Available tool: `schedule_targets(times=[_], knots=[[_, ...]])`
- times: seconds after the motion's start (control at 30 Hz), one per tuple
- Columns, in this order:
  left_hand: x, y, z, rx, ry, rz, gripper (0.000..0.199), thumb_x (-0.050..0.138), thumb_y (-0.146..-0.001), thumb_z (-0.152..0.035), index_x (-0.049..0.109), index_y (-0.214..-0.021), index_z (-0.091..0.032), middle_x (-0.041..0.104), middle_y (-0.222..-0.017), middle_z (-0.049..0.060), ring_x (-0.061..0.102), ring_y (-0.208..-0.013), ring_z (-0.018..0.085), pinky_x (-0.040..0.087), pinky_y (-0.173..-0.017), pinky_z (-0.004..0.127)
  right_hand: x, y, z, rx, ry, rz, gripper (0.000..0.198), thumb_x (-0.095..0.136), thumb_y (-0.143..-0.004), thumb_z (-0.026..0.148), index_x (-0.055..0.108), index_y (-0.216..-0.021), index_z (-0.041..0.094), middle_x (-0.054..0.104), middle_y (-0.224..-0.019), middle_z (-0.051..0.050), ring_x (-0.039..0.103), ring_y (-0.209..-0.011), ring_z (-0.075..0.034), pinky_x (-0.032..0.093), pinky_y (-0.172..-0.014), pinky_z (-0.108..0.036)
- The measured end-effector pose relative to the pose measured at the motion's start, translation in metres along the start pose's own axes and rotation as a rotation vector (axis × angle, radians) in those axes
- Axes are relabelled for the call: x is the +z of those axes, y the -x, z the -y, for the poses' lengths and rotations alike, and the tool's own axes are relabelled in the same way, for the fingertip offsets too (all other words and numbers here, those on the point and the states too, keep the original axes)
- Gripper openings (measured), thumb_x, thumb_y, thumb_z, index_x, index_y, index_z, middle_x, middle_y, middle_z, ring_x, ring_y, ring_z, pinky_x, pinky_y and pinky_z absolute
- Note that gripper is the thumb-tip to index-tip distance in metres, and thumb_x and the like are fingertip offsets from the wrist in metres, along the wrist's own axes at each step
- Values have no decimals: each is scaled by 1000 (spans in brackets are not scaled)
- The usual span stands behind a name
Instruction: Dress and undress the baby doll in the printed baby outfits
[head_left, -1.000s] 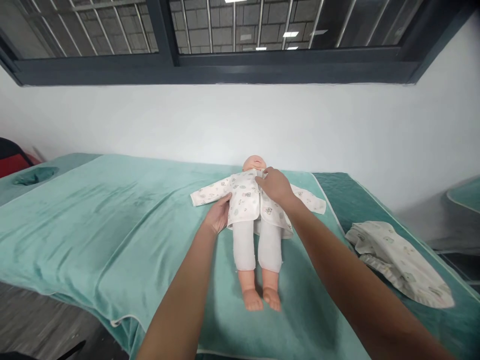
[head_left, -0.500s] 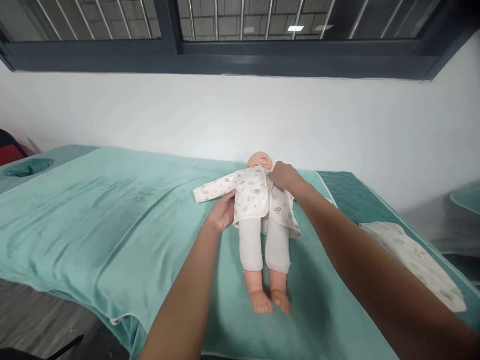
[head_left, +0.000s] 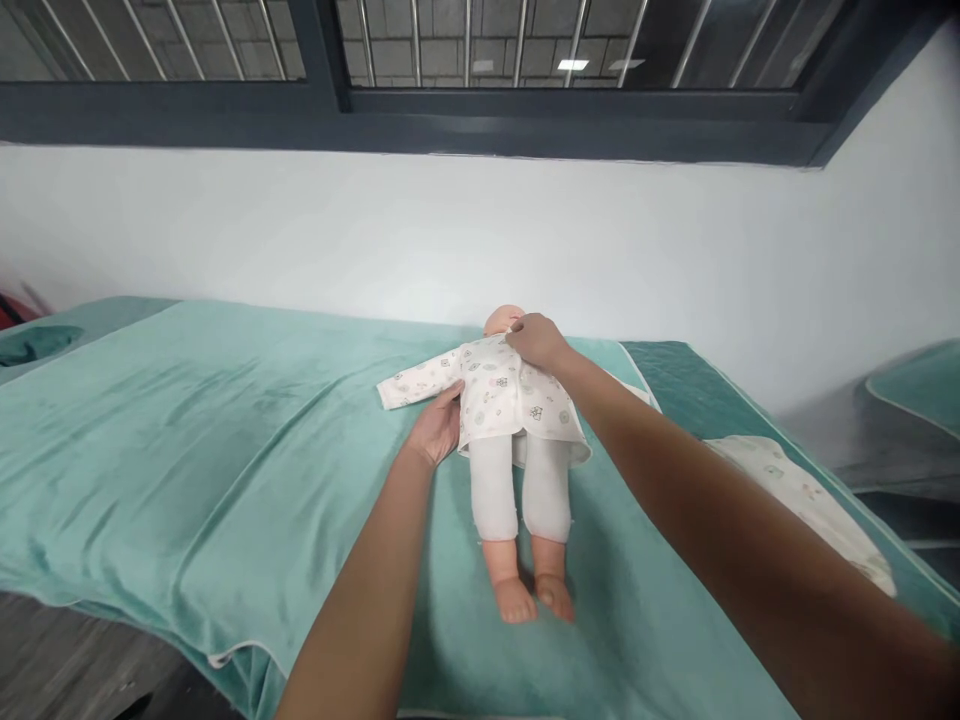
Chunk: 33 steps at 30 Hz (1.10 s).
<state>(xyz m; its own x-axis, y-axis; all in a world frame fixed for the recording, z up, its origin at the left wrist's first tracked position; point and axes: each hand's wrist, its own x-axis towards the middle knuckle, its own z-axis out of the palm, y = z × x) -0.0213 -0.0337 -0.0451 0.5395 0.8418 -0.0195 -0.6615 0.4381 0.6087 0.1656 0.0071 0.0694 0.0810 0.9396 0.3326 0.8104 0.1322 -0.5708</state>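
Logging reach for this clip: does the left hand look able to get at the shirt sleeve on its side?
Probably yes: the left hand is beside the doll, close to the sleeve, with nothing visible between them. The right hand is up near the neck of the shirt, out of the way.

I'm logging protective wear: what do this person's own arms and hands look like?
The left arm and right arm are bare, with no sleeve in view. The left hand and right hand are ungloved; no watch, bracelet or markings show.

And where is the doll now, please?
In the head view, the doll lies just right of centre on the green cloth, with the left hand at its side and the right hand near its head.
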Motion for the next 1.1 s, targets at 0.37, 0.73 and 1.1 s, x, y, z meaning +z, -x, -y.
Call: schedule_targets(times=[0.37, 0.73, 1.1], knots=[[6, 2, -2, 23, 5, -18, 54, 56, -92, -22, 45, -144, -8, 67, -127, 18, 62, -122, 29, 42, -114, 44, -6, 138, -16, -290, -95, 13, 51, 56, -89, 38, 48, -138, 24, 48, -146, -11, 39, -139, -28, 33, -115, -50], [9, 6, -3, 25, -36, -32, 55, 57, -91, -20, 46, -144, -11, 67, -128, 16, 62, -122, 28, 43, -114, 42, -4, 197, -58, -200, -47, -174, 37, 43, -92, 21, 59, -124, 27, 61, -115, -10, 59, -108, -27, 50, -92, -47], [11, 7, -5, 26, -46, -76, 55, 58, -91, -21, 46, -145, -12, 67, -128, 16, 62, -121, 28, 44, -113, 43, -5, 202, -76, -204, -257, -197, 24, 51, -93, 34, 63, -112, 27, 65, -108, -9, 61, -102, -25, 51, -90, -44]])
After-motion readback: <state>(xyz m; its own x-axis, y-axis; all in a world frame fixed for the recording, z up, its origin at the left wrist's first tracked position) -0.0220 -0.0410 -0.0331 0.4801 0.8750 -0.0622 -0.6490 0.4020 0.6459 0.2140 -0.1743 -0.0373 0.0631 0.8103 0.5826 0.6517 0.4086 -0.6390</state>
